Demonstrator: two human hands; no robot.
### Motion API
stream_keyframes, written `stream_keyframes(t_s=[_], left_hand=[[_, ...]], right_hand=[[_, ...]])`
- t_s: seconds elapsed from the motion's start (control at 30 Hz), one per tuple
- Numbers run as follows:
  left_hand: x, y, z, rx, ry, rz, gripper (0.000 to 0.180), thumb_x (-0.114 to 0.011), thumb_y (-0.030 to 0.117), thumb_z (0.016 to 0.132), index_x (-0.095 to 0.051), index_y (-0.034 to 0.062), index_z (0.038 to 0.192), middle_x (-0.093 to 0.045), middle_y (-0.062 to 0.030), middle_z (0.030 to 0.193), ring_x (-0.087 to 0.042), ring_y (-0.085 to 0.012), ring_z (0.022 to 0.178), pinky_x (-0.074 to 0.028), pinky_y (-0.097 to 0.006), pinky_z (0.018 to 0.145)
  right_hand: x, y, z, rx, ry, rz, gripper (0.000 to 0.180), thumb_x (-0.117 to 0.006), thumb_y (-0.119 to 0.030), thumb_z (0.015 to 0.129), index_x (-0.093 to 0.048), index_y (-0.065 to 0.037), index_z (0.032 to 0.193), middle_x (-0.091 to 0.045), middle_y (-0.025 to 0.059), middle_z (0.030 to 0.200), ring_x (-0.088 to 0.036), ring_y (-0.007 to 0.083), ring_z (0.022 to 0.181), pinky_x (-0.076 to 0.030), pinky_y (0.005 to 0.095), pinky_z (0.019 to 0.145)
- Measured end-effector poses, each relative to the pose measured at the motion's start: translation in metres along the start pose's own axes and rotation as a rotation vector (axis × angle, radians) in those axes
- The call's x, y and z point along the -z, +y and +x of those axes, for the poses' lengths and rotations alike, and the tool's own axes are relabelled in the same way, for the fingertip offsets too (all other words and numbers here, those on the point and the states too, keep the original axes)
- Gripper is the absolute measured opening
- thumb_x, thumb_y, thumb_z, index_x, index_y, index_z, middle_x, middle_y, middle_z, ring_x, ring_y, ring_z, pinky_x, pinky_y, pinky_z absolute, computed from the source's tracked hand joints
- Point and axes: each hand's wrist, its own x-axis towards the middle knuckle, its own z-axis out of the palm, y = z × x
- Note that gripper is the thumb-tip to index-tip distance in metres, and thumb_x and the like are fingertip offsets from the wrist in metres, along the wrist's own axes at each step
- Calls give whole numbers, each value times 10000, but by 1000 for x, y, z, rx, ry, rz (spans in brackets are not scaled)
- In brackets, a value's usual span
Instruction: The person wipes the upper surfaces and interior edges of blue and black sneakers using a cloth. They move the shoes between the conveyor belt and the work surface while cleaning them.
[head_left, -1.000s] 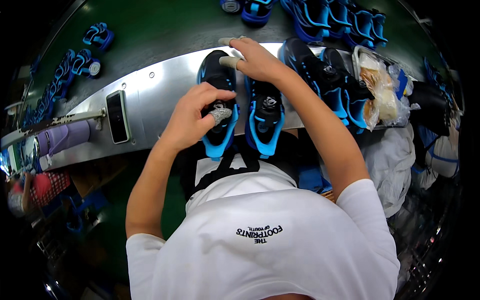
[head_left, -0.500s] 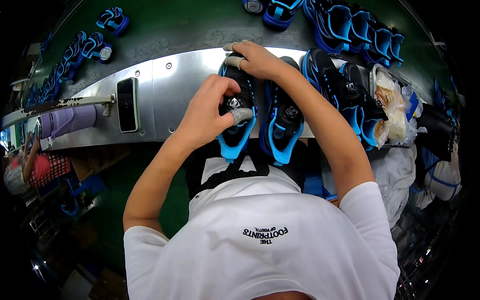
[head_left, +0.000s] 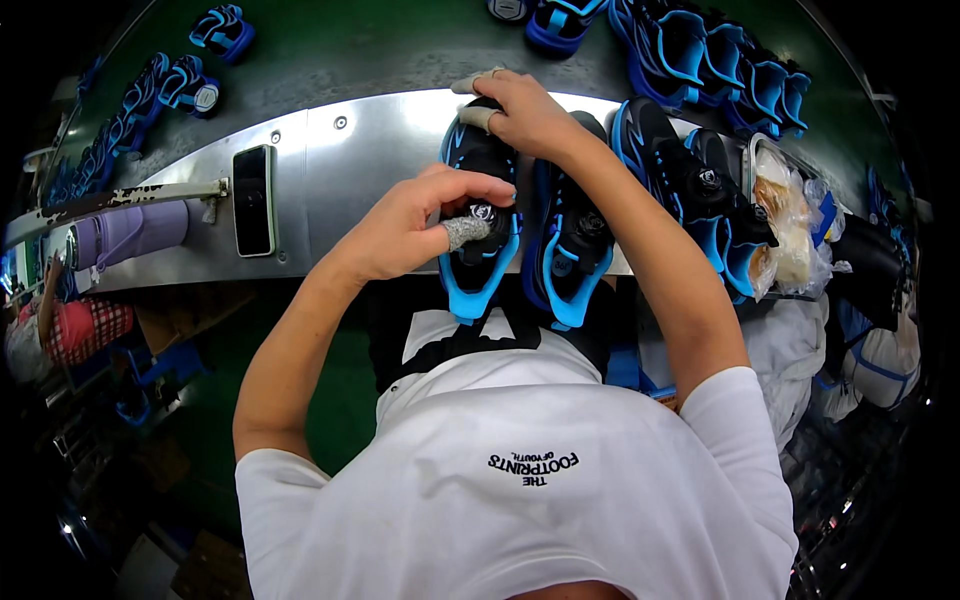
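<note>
"What are you seeing closest to the head camera?"

"I'm looking down over a white short-sleeved shirt [head_left: 440,420]. Past it, a black shoe with light-blue heel collar and round dial [head_left: 480,148] is lying across the table's near edge, its heel sticking out toward the lap."

"Which table?"

"A curved, silvery metal table [head_left: 345,190]."

"Is the left hand gripping?"

"The left hand [head_left: 400,228] is coming in from the shoe's left. Forefinger and grey-wrapped thumb are forming a narrow gap, the dial showing between them; I can't tell whether they're pinching."

"And the right?"

"The right hand [head_left: 528,117], wearing pale finger covers, is draping its fingers over the toe. Its thumb is hiding from me, so I can't tell how firmly it's holding."

"What's sitting around them?"

"A second black-and-blue shoe [head_left: 578,243] is lying just beside, also overhanging the near edge. A dark-screened rectangular phone [head_left: 254,200] is resting toward the left end, near a lavender cylindrical bottle [head_left: 140,232]. Toward the right end, I'm seeing clear plastic bags of food [head_left: 797,240]."

"Farther off?"

"Beyond the far edge, a dark green surface [head_left: 390,40] is carrying more black-and-blue shoes [head_left: 680,55]."
</note>
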Motion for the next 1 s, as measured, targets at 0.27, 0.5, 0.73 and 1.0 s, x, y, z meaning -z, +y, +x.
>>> stream_keyframes(t_s=[0.27, 0.5, 0.73, 1.0], left_hand=[[-32, -10, -67, 442, 289, -593, 272, -570, 171, 975, -618, -31, 1151, -660, -145, 1055, -636, -151, 788, -524, -243, 633], [-75, -11, -55, 291, 445, -1148, 318, -512, 139, 1000, -525, -79, 1231, -627, -179, 1151, -644, -244, 1065, -559, -256, 766], [-75, -8, -54, 301, 406, -1199, 300, -465, 115, 1006, -515, -77, 1230, -598, -178, 1186, -628, -263, 1096, -560, -302, 840], [-82, -9, -53, 268, 415, -1271, 288, -433, 114, 1021, -517, -72, 1223, -598, -161, 1183, -625, -253, 1096, -544, -310, 871]], right_hand=[[49, -73, -69, -83, -257, 591, 443, -653, -118, 866, -605, -109, 1306, -658, 80, 1227, -603, 216, 1115, -452, 347, 1005], [29, -90, -86, 88, -37, 317, 312, -724, -93, 759, -696, -108, 1068, -666, 70, 958, -588, 278, 927, -483, 378, 829], [34, -94, -85, -16, -9, 420, 310, -730, -113, 758, -681, -97, 1064, -587, 86, 837, -552, 293, 863, -448, 390, 796], [11, -98, -95, 77, 170, 241, 356, -716, -61, 733, -664, -71, 1086, -568, 100, 833, -538, 302, 854, -435, 386, 774]])
